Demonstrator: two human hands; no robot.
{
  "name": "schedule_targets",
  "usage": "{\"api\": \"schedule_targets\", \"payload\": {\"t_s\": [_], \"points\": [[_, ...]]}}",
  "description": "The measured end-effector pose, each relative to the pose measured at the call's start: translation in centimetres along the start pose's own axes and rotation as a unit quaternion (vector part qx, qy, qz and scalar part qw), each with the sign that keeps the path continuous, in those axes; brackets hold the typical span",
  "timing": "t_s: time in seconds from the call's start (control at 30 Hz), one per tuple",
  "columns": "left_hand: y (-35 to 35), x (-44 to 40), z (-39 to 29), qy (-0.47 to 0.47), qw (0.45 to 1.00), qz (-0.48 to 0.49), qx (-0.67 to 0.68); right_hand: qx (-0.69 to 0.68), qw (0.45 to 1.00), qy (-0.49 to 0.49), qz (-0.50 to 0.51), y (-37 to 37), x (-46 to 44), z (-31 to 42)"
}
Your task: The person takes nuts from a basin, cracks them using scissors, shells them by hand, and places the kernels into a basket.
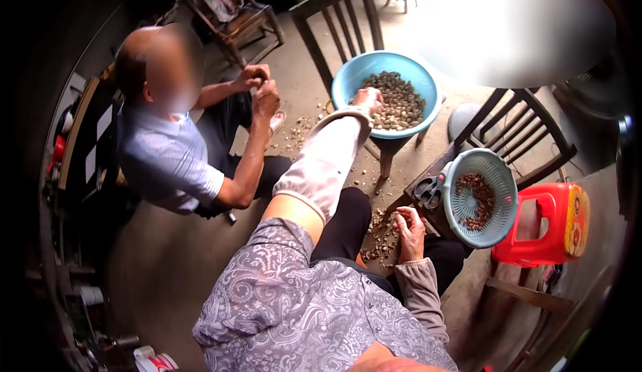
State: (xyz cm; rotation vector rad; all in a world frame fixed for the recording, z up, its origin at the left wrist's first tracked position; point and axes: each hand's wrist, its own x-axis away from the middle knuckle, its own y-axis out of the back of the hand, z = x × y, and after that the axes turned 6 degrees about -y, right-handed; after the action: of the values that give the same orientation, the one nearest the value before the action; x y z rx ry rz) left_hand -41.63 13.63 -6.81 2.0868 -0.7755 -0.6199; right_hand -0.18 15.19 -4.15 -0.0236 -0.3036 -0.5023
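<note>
My left hand (368, 98) reaches over the near left rim of a light blue basin (348, 70). Its curled fingers touch a heap of small brown nuts in their shells (403, 106); what they pinch is hidden. Low by my knee, my right hand (410, 230) has its fingers bent together, and anything between them is too small to make out. Close beside it lies a pair of scissors (429, 190) on a wooden chair. A grey-blue colander (457, 221) there holds reddish-brown kernels (474, 201).
Broken shells (381, 238) litter the floor. A person (167, 148) sits at the left, both hands (261, 91) raised close together. A red plastic stool (528, 238) stands right of the colander. The basin rests on a dark wooden chair (341, 21). Another chair (234, 14) is farther back.
</note>
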Motion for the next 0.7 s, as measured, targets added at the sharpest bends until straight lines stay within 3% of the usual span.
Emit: {"api": "schedule_targets", "payload": {"t_s": [0.03,0.1,0.17,0.23,0.37,0.4,0.43,0.5,0.53,0.57,0.63,0.7], "points": [[1.1,0.5,-1.2,0.015,0.998,-0.048,0.029,-0.022,1.000,-0.010,0.009,0.1,-0.1,-0.2],[2.5,0.8,-1.9,0.074,0.977,-0.051,0.193,-0.057,0.998,-0.035,0.013,0.0,-0.2,0.0],[3.0,1.1,-2.2,0.077,0.910,-0.013,0.407,-0.085,0.994,-0.068,0.023,0.4,-0.6,-0.4],[5.3,3.8,-7.4,0.075,0.837,0.033,0.542,-0.239,0.967,-0.084,0.035,0.3,-0.9,-0.3],[6.4,11.2,-14.8,0.048,0.787,0.246,0.564,-0.400,0.911,-0.067,0.068,0.4,-1.4,-0.5],[6.4,13.5,-16.6,0.044,0.825,0.273,0.493,-0.441,0.890,-0.096,0.062,0.4,-1.6,-0.9],[5.3,15.6,-17.3,0.012,0.822,0.305,0.481,-0.457,0.881,-0.089,0.078,0.3,-1.4,-0.7],[3.5,19.3,-18.3,-0.064,0.868,0.333,0.363,-0.496,0.851,-0.130,0.112,0.2,-1.3,-0.8],[2.7,21.1,-18.9,-0.084,0.871,0.327,0.357,-0.534,0.824,-0.139,0.127,0.0,-1.0,-0.6],[2.1,22.7,-19.4,-0.024,0.829,0.362,0.426,-0.554,0.808,-0.144,0.140,-0.3,-0.9,-1.1],[1.5,24.9,-19.5,-0.088,0.870,0.344,0.342,-0.536,0.805,-0.102,0.233,0.0,-0.4,-1.8],[0.9,26.4,-19.0,-0.030,0.804,0.343,0.485,-0.536,0.803,-0.154,0.210,0.0,0.6,-2.3]]}}
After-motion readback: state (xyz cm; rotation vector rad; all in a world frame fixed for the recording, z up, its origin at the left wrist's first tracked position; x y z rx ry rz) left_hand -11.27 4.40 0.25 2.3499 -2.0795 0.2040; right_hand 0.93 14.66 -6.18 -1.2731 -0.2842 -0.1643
